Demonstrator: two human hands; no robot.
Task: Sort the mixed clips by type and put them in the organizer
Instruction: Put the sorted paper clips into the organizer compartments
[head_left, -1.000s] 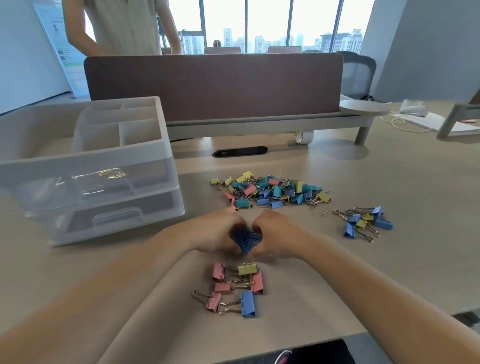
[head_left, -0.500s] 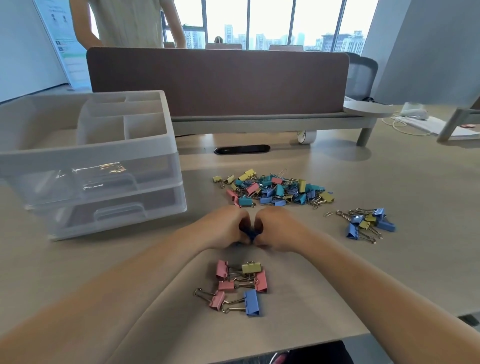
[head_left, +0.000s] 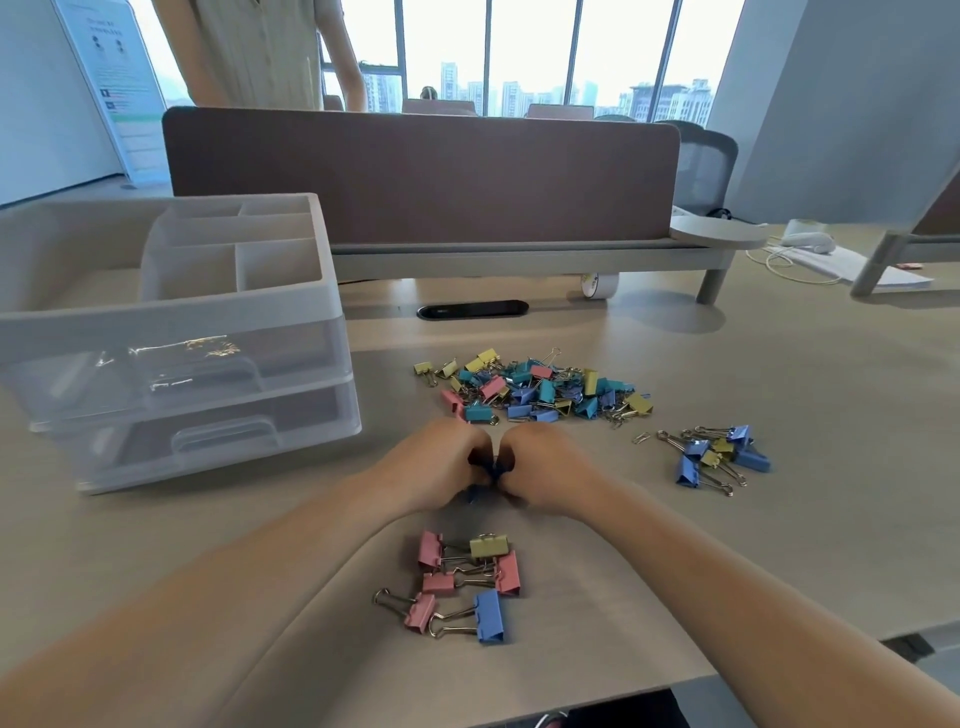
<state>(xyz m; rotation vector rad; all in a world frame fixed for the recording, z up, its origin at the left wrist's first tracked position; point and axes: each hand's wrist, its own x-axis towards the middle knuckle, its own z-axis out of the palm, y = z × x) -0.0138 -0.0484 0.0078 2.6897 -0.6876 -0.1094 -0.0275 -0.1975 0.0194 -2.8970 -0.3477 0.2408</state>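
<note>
My left hand (head_left: 441, 465) and my right hand (head_left: 545, 467) meet knuckle to knuckle at the table's middle, both curled round a dark blue clip (head_left: 491, 467) that is mostly hidden between them. Beyond my hands lies the mixed pile of coloured binder clips (head_left: 535, 387). A small group of large pink, yellow and blue clips (head_left: 465, 584) lies near me. Another group of blue and yellow clips (head_left: 719, 457) sits to the right. The translucent white organizer (head_left: 171, 312) with top compartments and two drawers stands at the left.
A brown desk divider (head_left: 421, 171) runs across the back, with a person standing behind it. A black cable port (head_left: 472, 309) and a tape roll (head_left: 597, 285) lie below the divider. The table's front edge passes close under my forearms.
My hands have closed tighter together round the dark blue clip, so less of it shows than a second ago. The piles have not moved.
</note>
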